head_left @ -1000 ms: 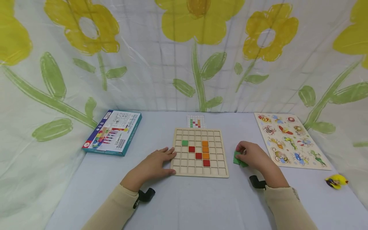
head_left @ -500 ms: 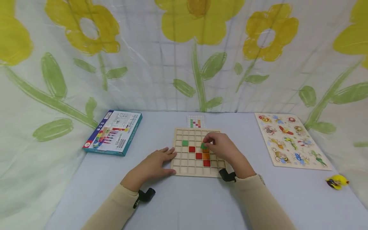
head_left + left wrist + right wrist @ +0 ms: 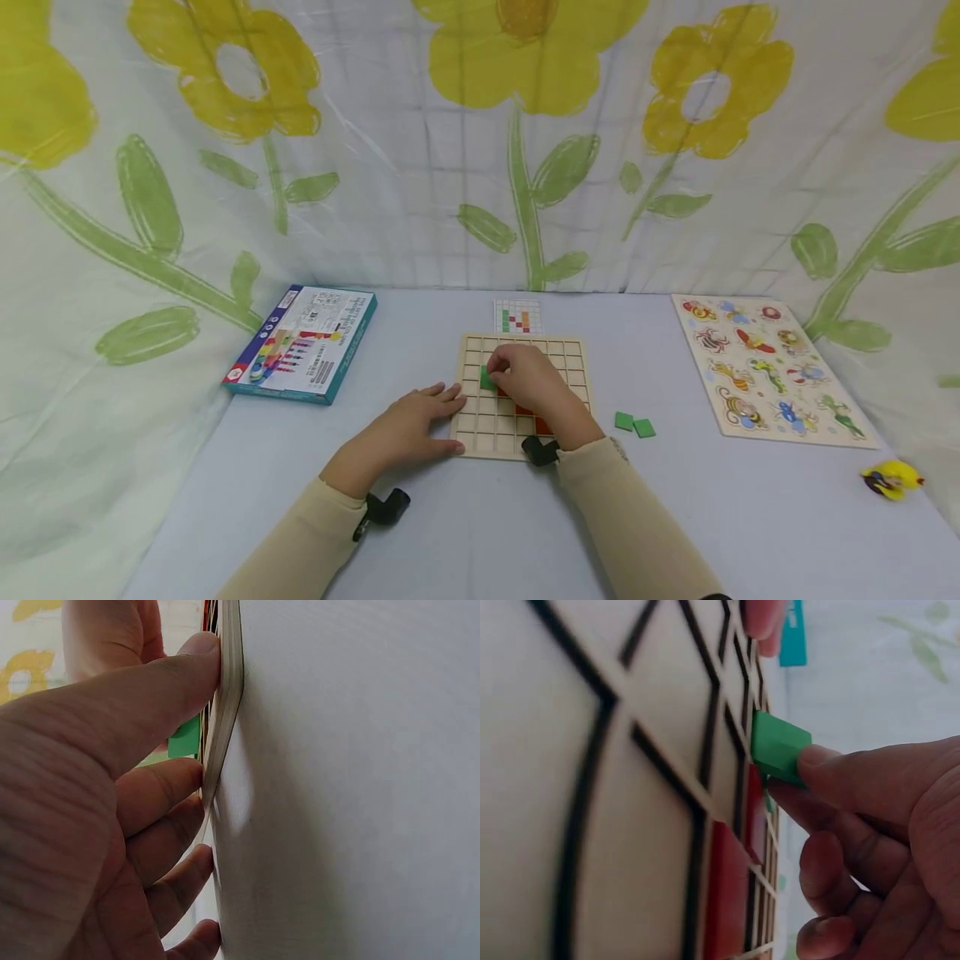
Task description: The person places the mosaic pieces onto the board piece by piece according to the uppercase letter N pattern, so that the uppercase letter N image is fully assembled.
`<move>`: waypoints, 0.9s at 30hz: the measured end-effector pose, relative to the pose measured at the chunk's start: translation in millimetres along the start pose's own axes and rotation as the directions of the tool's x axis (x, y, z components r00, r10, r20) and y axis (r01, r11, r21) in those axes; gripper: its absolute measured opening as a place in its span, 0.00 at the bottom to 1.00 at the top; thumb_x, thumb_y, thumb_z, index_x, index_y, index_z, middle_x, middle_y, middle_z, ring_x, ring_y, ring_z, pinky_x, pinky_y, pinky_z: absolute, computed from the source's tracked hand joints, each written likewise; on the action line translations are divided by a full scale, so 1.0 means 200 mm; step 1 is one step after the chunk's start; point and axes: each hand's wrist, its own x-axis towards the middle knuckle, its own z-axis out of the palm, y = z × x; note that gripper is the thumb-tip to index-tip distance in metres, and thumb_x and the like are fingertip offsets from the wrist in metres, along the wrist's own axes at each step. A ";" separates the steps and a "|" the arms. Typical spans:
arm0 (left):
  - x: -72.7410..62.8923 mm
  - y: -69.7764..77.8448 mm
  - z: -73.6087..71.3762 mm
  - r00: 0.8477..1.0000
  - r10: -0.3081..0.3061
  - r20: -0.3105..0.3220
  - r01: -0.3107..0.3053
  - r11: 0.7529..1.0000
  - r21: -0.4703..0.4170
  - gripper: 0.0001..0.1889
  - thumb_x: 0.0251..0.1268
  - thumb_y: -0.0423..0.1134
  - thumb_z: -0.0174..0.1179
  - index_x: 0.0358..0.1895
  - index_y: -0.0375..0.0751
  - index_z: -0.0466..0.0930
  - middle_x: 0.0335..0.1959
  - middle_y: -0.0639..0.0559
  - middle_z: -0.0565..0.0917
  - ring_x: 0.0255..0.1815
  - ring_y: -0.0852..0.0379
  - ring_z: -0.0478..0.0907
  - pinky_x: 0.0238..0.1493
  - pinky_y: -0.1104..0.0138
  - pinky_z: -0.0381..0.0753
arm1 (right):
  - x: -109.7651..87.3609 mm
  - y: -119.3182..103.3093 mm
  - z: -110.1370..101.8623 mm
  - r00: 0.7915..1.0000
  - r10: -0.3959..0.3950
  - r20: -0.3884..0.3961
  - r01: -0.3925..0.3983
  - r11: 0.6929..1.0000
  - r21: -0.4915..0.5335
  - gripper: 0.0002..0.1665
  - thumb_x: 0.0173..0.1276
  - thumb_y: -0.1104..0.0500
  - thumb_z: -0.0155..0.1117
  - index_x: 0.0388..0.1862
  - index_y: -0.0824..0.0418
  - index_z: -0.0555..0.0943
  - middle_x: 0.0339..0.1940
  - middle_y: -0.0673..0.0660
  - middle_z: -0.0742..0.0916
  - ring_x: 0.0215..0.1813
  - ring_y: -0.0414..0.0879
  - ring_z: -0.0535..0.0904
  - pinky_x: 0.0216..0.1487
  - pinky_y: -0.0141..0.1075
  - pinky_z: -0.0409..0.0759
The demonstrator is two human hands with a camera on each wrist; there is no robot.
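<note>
A wooden grid board (image 3: 487,433) lies on the table. My left hand (image 3: 408,429) rests at its left edge, fingers extended; in the left wrist view its thumb (image 3: 199,646) touches the board's side. My right hand (image 3: 531,385) is over the board and pinches a green square tile (image 3: 780,742) between thumb and fingers. The tile is tilted, at a cell on the board's left part. Red tiles (image 3: 542,426) sit in cells beneath the right hand, partly covered. The orange tiles are hidden by that hand. Two loose green tiles (image 3: 624,421) lie right of the board.
Behind the board lies a small pattern card (image 3: 517,317) with coloured squares. A teal-edged box (image 3: 303,346) is at the left. An insect puzzle board (image 3: 772,371) and a small yellow toy (image 3: 892,479) are at the right. A flowered curtain (image 3: 390,208) hangs behind.
My right hand picked up a green tile from right of the board and carried it left across the board. My left hand stays at the board's left edge.
</note>
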 end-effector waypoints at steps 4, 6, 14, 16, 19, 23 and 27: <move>0.00 0.00 0.00 1.000 0.001 -0.002 -0.001 1.000 0.002 0.41 0.67 0.56 0.77 0.82 0.55 0.73 0.86 0.60 0.67 0.91 0.46 0.57 0.87 0.41 0.61 | 0.00 -0.01 0.01 1.000 0.011 0.003 -0.011 1.000 -0.020 0.04 0.80 0.58 0.70 0.41 0.52 0.87 0.43 0.50 0.90 0.41 0.47 0.81 0.47 0.43 0.81; 0.00 0.01 0.00 1.000 0.004 -0.005 -0.004 1.000 0.004 0.41 0.68 0.55 0.77 0.82 0.54 0.73 0.86 0.60 0.67 0.91 0.46 0.57 0.87 0.41 0.61 | -0.01 -0.01 0.01 1.000 0.012 0.015 -0.012 0.999 -0.029 0.04 0.79 0.58 0.70 0.40 0.52 0.87 0.43 0.49 0.89 0.40 0.47 0.81 0.45 0.42 0.81; -0.01 0.02 -0.01 1.000 0.025 -0.018 -0.025 1.000 0.005 0.40 0.68 0.54 0.77 0.81 0.51 0.74 0.85 0.58 0.68 0.90 0.45 0.58 0.87 0.41 0.61 | -0.01 -0.02 0.03 1.000 -0.003 0.021 0.005 0.996 -0.092 0.05 0.78 0.59 0.72 0.39 0.52 0.88 0.43 0.49 0.89 0.44 0.47 0.81 0.52 0.44 0.82; -0.01 0.02 -0.01 1.000 0.026 -0.017 -0.026 1.000 0.006 0.40 0.68 0.53 0.77 0.81 0.51 0.74 0.85 0.58 0.68 0.90 0.46 0.58 0.87 0.42 0.61 | -0.01 -0.01 0.03 1.000 -0.016 0.022 0.018 0.993 -0.118 0.04 0.78 0.59 0.72 0.40 0.52 0.89 0.44 0.50 0.88 0.44 0.46 0.81 0.53 0.45 0.83; -0.01 0.02 -0.01 1.000 0.023 -0.015 -0.023 1.000 0.004 0.40 0.68 0.54 0.77 0.81 0.52 0.74 0.85 0.58 0.68 0.90 0.46 0.58 0.87 0.42 0.60 | -0.02 -0.01 0.04 0.999 -0.035 0.026 0.038 0.987 -0.158 0.03 0.78 0.60 0.72 0.41 0.54 0.90 0.45 0.51 0.87 0.44 0.46 0.81 0.53 0.45 0.84; -0.01 0.02 -0.01 1.000 0.018 -0.014 -0.018 1.000 0.000 0.40 0.68 0.54 0.77 0.82 0.52 0.73 0.86 0.58 0.68 0.90 0.46 0.58 0.87 0.41 0.61 | -0.02 -0.01 0.04 0.999 -0.044 0.028 0.049 0.982 -0.181 0.03 0.78 0.60 0.72 0.41 0.55 0.90 0.44 0.51 0.86 0.43 0.46 0.80 0.53 0.45 0.84; -0.01 0.01 0.00 1.000 0.018 -0.013 -0.018 1.000 0.001 0.41 0.68 0.54 0.77 0.82 0.52 0.73 0.86 0.58 0.68 0.90 0.45 0.58 0.86 0.41 0.61 | -0.02 -0.01 0.04 0.998 -0.045 0.033 0.050 0.984 -0.169 0.03 0.78 0.59 0.72 0.42 0.54 0.90 0.45 0.51 0.87 0.45 0.45 0.81 0.55 0.45 0.84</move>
